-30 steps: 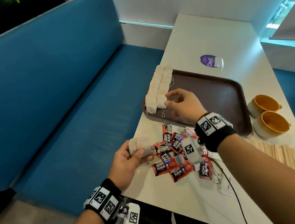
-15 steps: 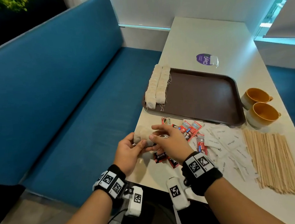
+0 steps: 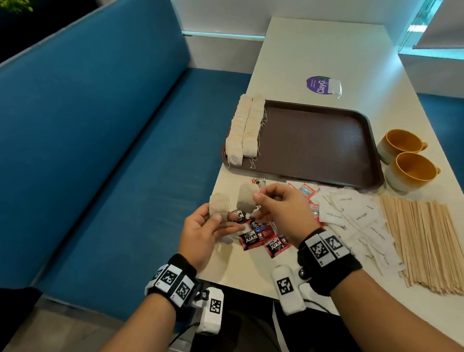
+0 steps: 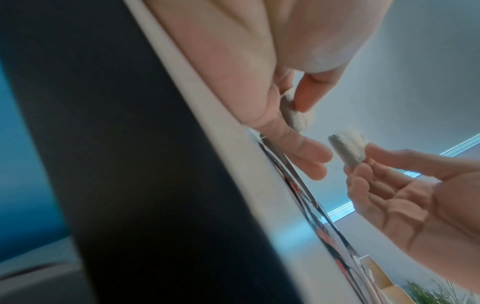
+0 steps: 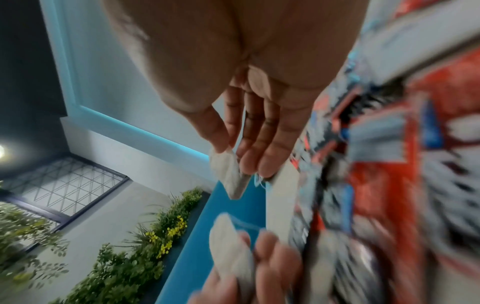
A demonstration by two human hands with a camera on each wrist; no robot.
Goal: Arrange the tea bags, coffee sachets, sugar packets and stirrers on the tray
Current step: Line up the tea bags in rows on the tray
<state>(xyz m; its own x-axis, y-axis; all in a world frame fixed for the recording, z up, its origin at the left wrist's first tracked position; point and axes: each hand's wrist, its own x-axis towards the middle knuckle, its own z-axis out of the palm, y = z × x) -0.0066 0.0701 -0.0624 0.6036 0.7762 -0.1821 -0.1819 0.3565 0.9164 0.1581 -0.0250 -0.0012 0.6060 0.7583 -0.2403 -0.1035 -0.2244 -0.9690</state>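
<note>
The right hand (image 3: 281, 213) pinches a tea bag (image 3: 246, 202) between thumb and fingertips, holding it in the air above the near edge of the white table (image 3: 326, 46). Just to its left, the left hand (image 3: 205, 233) grips a second tea bag (image 3: 219, 208) between thumb and fingers; the two bags hang close together but apart, as the left wrist view shows, where the left hand's bag (image 4: 294, 115) and the right hand's bag (image 4: 348, 149) have a gap between them. From the right wrist, the pinched bag (image 5: 228, 174) sits at the tips of the thumb and forefinger, with the other bag (image 5: 231, 257) lower in the picture.

Directly beneath both hands lies a loose heap of red coffee sachets (image 3: 257, 236), some printed KOPI JUAN. To the right of the right hand are scattered white sugar packets (image 3: 350, 216), and further right a wide bundle of wooden stirrers (image 3: 430, 240) laid side by side.

Beyond the hands stands the brown tray (image 3: 317, 141). Two rows of tea bags (image 3: 245, 130) run along its left edge, overlapping one another; the rest of the tray floor is bare. To the right of the tray, two yellow-lined cups (image 3: 407, 159) sit touching. Beyond the tray lies a purple sticker (image 3: 319, 85) on the tabletop. To the left of the left hand runs a blue bench seat (image 3: 84, 148).
</note>
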